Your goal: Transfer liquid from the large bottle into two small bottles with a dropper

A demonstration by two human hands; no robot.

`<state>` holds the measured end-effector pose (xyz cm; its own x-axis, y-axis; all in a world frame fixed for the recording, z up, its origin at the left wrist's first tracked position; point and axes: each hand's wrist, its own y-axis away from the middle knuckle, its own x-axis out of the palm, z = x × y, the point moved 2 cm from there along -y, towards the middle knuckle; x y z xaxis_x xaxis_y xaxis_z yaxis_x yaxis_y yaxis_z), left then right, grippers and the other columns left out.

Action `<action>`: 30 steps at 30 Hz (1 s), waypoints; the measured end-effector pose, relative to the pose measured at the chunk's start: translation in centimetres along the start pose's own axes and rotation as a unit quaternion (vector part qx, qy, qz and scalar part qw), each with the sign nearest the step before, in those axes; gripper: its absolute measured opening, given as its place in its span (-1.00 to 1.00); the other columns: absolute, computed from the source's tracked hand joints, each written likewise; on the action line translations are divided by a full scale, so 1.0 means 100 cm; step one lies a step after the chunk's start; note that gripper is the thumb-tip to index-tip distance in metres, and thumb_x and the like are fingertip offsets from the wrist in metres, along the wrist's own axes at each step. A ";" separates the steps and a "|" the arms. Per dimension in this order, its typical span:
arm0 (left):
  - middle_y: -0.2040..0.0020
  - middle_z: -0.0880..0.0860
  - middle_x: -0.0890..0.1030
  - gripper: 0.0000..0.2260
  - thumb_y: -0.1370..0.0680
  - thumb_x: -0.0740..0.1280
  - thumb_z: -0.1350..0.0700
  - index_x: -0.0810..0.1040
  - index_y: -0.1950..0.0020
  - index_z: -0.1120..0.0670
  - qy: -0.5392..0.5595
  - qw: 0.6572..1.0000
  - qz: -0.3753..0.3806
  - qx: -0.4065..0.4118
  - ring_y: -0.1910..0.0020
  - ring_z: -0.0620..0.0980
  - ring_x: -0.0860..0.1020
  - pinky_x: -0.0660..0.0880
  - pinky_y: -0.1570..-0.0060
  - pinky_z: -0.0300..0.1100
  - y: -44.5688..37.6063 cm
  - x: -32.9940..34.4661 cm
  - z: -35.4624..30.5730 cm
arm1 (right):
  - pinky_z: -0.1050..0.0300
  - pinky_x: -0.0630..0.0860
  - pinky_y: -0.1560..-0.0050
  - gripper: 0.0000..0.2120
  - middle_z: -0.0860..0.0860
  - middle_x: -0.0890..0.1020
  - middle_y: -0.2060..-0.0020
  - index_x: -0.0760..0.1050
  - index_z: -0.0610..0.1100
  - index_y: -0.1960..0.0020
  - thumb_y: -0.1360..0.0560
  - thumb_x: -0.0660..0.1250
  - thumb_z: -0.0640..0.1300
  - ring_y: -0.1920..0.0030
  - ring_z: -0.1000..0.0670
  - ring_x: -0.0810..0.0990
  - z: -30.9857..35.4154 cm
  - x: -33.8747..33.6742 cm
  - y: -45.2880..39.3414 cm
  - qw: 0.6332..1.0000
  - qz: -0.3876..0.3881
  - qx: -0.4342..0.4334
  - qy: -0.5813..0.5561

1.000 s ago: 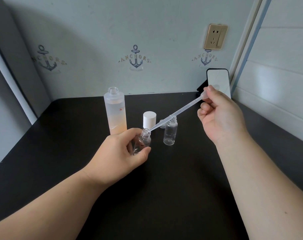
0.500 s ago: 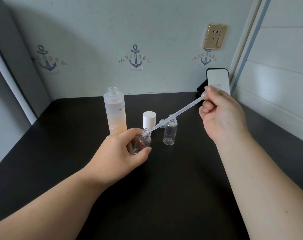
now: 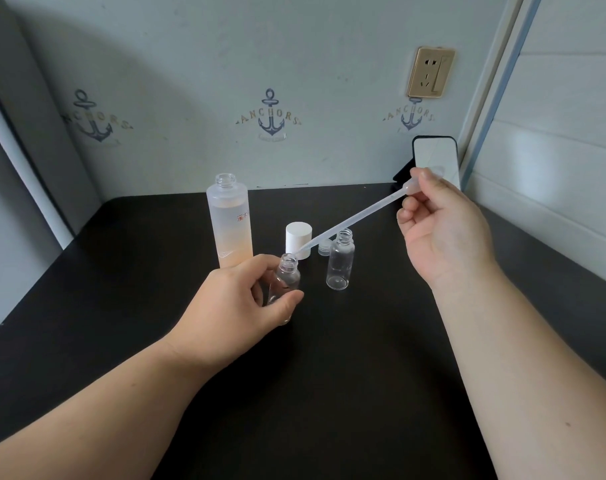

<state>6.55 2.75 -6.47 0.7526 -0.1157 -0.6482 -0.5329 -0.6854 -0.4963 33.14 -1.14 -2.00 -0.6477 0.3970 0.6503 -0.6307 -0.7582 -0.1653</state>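
Left hand (image 3: 239, 303) grips the near small bottle (image 3: 285, 282), fingers and thumb curled round the body, bottle tilted toward the right hand. Right hand (image 3: 443, 230) pinches the bulb end of the plastic dropper (image 3: 350, 221); stem slopes down from it to the left hand, tip just at the bottle mouth, looks a hair above the rim rather than inside.

Step in hand, as I read it: dosing the first small bottle.

To do it well:
- get the tip past the rim before squeezing; at this shallow angle a drop could run down the outside of the neck
- steepen the dropper a bit so the liquid drains to the tip
- squeeze slowly, keep the bottle steady, maybe rest its base on the desk (image 3: 329, 375)

Can't tell whether the stem has liquid in it.

Second small bottle (image 3: 339, 265) stands open between the hands, looks empty. Large bottle (image 3: 230, 223) stands uncapped just beyond the left hand, its white cap (image 3: 298, 237) beside it.
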 end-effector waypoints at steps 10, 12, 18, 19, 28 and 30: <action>0.21 -0.25 0.62 -0.56 -0.30 0.35 -0.40 0.48 -0.12 -0.31 0.015 0.999 -0.016 -0.023 0.16 -0.20 0.56 0.44 0.17 -0.47 -0.002 0.001 0.004 | 0.24 0.49 0.30 -0.87 -0.01 0.64 0.30 0.61 -0.26 -0.02 -0.59 0.37 -0.18 0.36 0.07 0.56 0.000 0.000 0.001 0.998 -0.022 0.032 -0.052; 0.17 -0.25 0.62 -0.53 -0.32 0.35 -0.40 0.52 -0.17 -0.27 0.015 0.999 -0.034 -0.018 0.18 -0.16 0.56 0.46 0.18 -0.43 -0.002 -0.001 0.003 | 0.24 0.50 0.30 -0.87 -0.01 0.65 0.29 0.61 -0.26 -0.01 -0.59 0.38 -0.19 0.36 0.06 0.57 -0.001 0.000 0.001 0.998 -0.023 0.035 -0.056; 0.12 -0.10 0.60 -0.65 -0.62 0.14 -0.30 0.54 -0.18 -0.12 0.133 0.970 -0.205 -0.001 0.22 -0.09 0.54 0.48 0.20 -0.12 0.005 -0.017 0.007 | 0.22 0.52 0.27 -0.79 -0.03 0.68 0.25 0.71 -0.20 0.21 -0.57 0.42 -0.17 0.33 0.04 0.59 -0.001 -0.002 0.002 0.997 -0.025 0.042 -0.055; 0.12 -0.10 0.57 -0.67 -0.64 0.12 -0.30 0.51 -0.18 -0.13 0.148 0.959 -0.244 -0.003 0.21 -0.06 0.52 0.47 0.20 -0.04 0.006 -0.020 0.010 | 0.23 0.52 0.27 -0.79 -0.03 0.68 0.25 0.70 -0.20 0.22 -0.57 0.42 -0.17 0.33 0.05 0.60 -0.001 -0.002 0.002 0.997 -0.023 0.042 -0.055; -0.16 -0.31 0.49 -0.23 -0.40 0.41 -0.37 0.26 -0.51 -0.15 0.157 0.957 -0.170 -0.174 -0.10 -0.41 0.50 0.41 0.01 -0.37 -0.008 -0.013 0.033 | 0.23 0.55 0.22 -0.89 -0.04 0.70 0.22 0.63 -0.23 0.06 -0.57 0.41 -0.18 0.26 0.02 0.66 -0.002 0.000 0.002 0.997 -0.005 0.041 -0.061; -0.06 -0.39 0.48 -0.29 -0.42 0.42 -0.30 0.27 -0.50 -0.17 0.121 0.965 -0.136 -0.186 -0.02 -0.41 0.51 0.38 0.10 -0.41 -0.010 -0.010 0.033 | 0.23 0.56 0.20 -0.89 -0.05 0.69 0.22 0.63 -0.23 0.03 -0.58 0.40 -0.18 0.24 0.02 0.67 -0.002 0.000 0.002 0.997 0.002 0.039 -0.060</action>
<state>5.03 5.92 -7.29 0.9377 -0.0286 -0.3464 -0.1602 -0.9200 -0.3577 32.91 -1.19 -2.15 -0.5907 0.3324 0.7352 -0.5903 -0.7993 -0.1129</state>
